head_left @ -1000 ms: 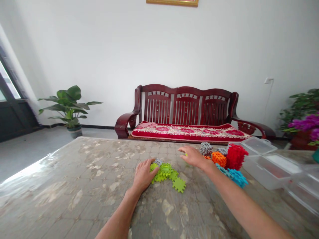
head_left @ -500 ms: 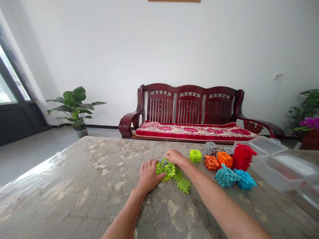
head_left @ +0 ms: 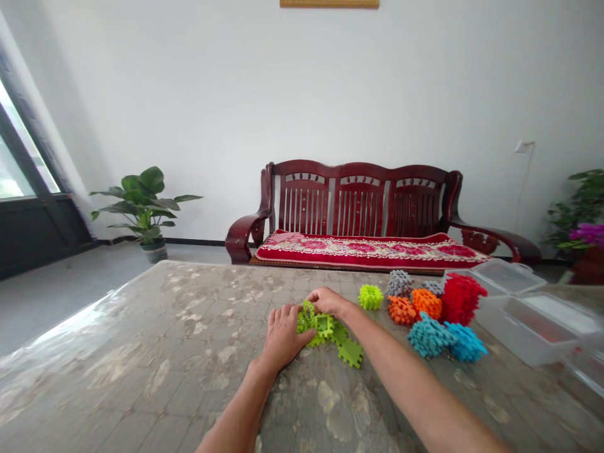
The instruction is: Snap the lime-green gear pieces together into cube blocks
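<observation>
A cluster of lime-green toothed interlocking blocks (head_left: 324, 325) lies on the table between my hands. My left hand (head_left: 282, 332) grips its left side, with the thumb across the front and the fingers over the back. Behind the cluster, my right hand (head_left: 326, 301) is closed at a green piece (head_left: 309, 310) that stands up from the rest; its fingertips are partly hidden. Close to my right forearm, a flat green piece (head_left: 350, 353) lies at the cluster's front right.
Right of my forearm sit a green block cube (head_left: 370, 297) and stacks of grey (head_left: 399, 283), orange (head_left: 426, 304), red (head_left: 461, 299), teal (head_left: 429, 335) and blue blocks (head_left: 466, 341). A clear plastic box (head_left: 523, 330) stands beyond them. A wooden bench (head_left: 358, 201) is behind the table (head_left: 155, 340).
My right hand has shifted slightly left. An upright green piece now shows between my hands, where a grey piece was visible before. My left hand has barely moved.
</observation>
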`<state>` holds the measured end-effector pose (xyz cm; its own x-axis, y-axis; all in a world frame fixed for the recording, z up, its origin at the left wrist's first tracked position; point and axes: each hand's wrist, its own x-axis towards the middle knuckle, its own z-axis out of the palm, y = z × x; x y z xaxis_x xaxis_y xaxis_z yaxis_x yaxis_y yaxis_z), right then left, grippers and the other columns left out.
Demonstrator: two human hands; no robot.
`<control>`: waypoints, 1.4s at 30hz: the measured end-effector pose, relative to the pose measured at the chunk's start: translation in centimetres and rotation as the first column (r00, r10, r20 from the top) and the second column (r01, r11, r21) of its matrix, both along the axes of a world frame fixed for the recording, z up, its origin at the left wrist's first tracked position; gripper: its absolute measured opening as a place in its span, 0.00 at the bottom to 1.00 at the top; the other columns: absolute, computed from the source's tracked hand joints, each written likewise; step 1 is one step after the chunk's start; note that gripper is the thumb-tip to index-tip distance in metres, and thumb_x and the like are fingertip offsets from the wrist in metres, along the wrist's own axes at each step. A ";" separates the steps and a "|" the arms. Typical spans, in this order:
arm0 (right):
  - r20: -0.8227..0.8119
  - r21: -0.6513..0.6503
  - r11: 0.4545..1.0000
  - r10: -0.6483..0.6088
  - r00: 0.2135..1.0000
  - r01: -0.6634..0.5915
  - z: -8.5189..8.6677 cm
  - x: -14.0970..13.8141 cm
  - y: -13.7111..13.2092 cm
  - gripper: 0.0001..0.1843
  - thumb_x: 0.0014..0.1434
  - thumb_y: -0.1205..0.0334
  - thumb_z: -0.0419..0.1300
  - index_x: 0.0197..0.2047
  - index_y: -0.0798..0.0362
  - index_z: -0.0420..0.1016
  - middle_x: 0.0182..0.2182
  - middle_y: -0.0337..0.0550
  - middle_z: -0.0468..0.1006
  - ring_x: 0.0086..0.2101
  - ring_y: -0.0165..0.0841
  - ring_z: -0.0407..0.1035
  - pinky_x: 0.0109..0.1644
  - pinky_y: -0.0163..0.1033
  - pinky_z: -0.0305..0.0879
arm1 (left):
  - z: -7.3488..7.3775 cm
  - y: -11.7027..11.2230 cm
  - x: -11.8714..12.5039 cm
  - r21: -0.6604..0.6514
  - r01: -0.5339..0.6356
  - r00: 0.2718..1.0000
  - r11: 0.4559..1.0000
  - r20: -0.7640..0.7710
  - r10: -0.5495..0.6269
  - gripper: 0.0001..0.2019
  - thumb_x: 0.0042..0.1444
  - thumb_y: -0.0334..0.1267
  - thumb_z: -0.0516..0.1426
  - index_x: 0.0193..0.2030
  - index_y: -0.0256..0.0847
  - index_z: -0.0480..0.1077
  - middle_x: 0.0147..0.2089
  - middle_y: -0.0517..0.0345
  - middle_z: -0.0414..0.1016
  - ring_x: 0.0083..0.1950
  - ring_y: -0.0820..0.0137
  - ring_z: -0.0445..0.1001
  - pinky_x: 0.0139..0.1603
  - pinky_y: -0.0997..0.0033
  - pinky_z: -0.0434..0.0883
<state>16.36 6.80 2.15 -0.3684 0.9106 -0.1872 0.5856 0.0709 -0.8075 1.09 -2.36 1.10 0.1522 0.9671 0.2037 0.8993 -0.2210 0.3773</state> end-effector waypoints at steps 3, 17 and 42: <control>0.017 -0.006 1.000 -0.002 1.000 0.002 -0.1 -0.3 0.0 0.07 0.41 0.73 0.62 0.26 0.56 0.80 0.16 0.31 0.74 0.19 0.24 0.62 0.24 0.29 0.57 | -0.1 0.0 0.0 0.011 0.012 1.000 1.000 0.012 -0.012 0.23 0.55 0.48 0.61 0.56 0.43 0.68 0.58 0.47 0.71 0.61 0.54 0.67 0.67 0.53 0.55; 0.191 0.361 0.915 -0.263 0.946 0.181 2.1 1.5 -0.6 0.12 0.53 0.66 0.59 0.40 0.52 0.80 0.38 0.41 0.83 0.38 0.34 0.74 0.38 0.33 0.63 | 0.0 0.1 -0.1 0.005 0.002 0.996 1.000 0.089 -0.002 0.22 0.56 0.45 0.60 0.56 0.44 0.66 0.56 0.51 0.74 0.60 0.57 0.68 0.63 0.58 0.58; 0.734 0.343 0.841 0.037 0.678 -0.418 3.9 7.1 -1.2 0.25 0.52 0.63 0.63 0.55 0.48 0.76 0.53 0.47 0.78 0.54 0.45 0.69 0.58 0.45 0.61 | -1.4 1.6 -0.7 0.069 0.026 0.988 0.997 0.151 -0.037 0.16 0.66 0.42 0.48 0.55 0.44 0.70 0.56 0.51 0.77 0.59 0.59 0.72 0.63 0.57 0.62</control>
